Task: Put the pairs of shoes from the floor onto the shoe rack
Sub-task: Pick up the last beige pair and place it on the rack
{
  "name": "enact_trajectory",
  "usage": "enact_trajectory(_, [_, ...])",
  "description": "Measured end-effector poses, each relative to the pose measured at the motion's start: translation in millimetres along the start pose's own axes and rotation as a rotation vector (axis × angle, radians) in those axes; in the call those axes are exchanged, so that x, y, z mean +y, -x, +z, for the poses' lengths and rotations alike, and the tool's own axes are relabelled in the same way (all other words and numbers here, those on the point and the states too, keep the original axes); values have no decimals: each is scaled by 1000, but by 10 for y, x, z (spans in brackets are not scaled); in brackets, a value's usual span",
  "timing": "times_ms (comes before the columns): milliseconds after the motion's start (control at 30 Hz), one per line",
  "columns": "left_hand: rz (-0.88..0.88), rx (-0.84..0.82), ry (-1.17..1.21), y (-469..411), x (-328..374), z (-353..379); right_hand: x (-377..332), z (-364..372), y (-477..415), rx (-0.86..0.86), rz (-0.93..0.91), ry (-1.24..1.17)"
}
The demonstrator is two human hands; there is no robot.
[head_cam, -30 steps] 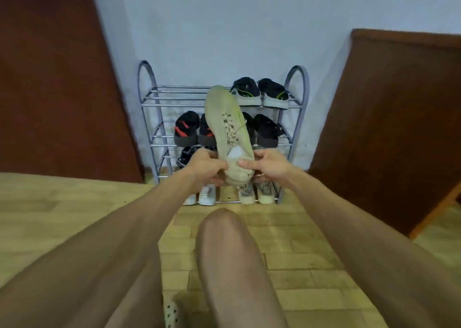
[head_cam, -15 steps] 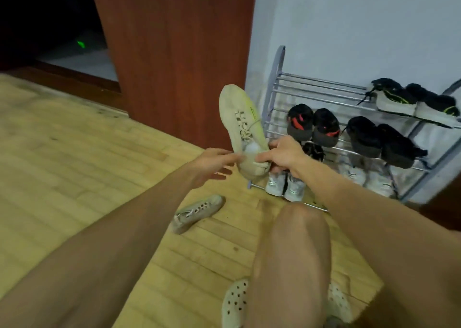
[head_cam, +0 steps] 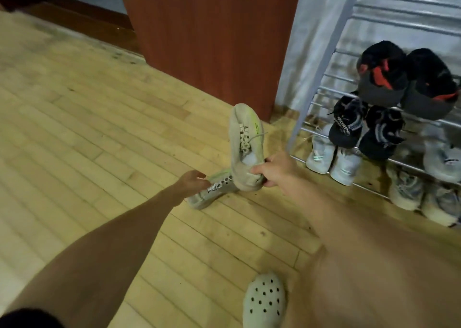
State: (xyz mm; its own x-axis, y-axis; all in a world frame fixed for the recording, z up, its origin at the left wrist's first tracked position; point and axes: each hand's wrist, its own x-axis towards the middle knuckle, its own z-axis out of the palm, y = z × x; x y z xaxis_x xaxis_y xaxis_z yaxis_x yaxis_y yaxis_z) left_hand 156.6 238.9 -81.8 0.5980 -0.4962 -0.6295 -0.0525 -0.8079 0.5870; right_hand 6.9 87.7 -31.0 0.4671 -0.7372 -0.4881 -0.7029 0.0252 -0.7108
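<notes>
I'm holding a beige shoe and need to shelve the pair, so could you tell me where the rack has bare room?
Bare: the top rack bars, above the black-red pair. Crowded: the lower tiers, with the black pair and pale shoes.

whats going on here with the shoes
A person is tidying shoes onto the metal shoe rack. The right hand holds one beige sneaker up by its heel, toe pointing up. The left hand reaches down to its mate, which lies on the wooden floor. Several pairs already sit on the rack.
</notes>
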Motion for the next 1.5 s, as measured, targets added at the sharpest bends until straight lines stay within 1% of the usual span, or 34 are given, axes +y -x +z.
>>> enact_trajectory(67, [-40,42,3,-255,-85,64,147,24,-201,-44,17,13])
enact_trajectory(167, [-90,147,135,-599,-231,123,456,3,-453,-60,8,113])
enact_trajectory(233, [-137,188,115,-795,-341,165,663,-61,-557,-62,13,165])
enact_trajectory(333, [-208,169,-49,-986,-482,321,880,-174,-663,-52,48,182])
enact_trajectory(467, [-309,225,-134,-1085,-540,526,920,-144,-731,-54,98,136])
enact_trajectory(567, [-352,131,-224,-1020,-562,782,857,-84,-748,-76,120,57])
enact_trajectory(600, [-364,129,-257,-996,-599,879,838,-81,-732,-89,124,39])
enact_trajectory(700, [-398,161,-218,-874,-677,1087,803,-109,-655,-121,102,65])
enact_trajectory(800, [-350,152,-193,-772,-757,1217,803,-136,-551,-147,102,92])
enact_trajectory(867, [-337,147,-139,-696,-785,1286,812,-144,-483,-147,110,104])
enact_trajectory(900, [-357,125,-79,-659,-802,1319,815,-147,-447,-145,113,111])
enact_trajectory(933, [-384,91,20,-642,-831,1351,815,-150,-408,-143,118,116])
enact_trajectory(1033, [-451,-52,470,-475,-794,1398,797,-176,-283,-126,129,104])
enact_trajectory(1067, [-463,-88,580,-414,-773,1398,779,-190,-223,-123,129,95])
enact_trajectory(1167, [-458,-165,776,-184,-691,1297,731,-236,-50,-122,129,53])
enact_trajectory(1267, [-397,-173,860,61,-587,1076,654,-304,140,-105,105,17])
enact_trajectory(1333, [-303,-166,871,226,-497,885,569,-358,274,-88,86,-3])
enact_trajectory(1500, [-67,-85,841,648,-194,352,249,-500,663,-38,8,-51])
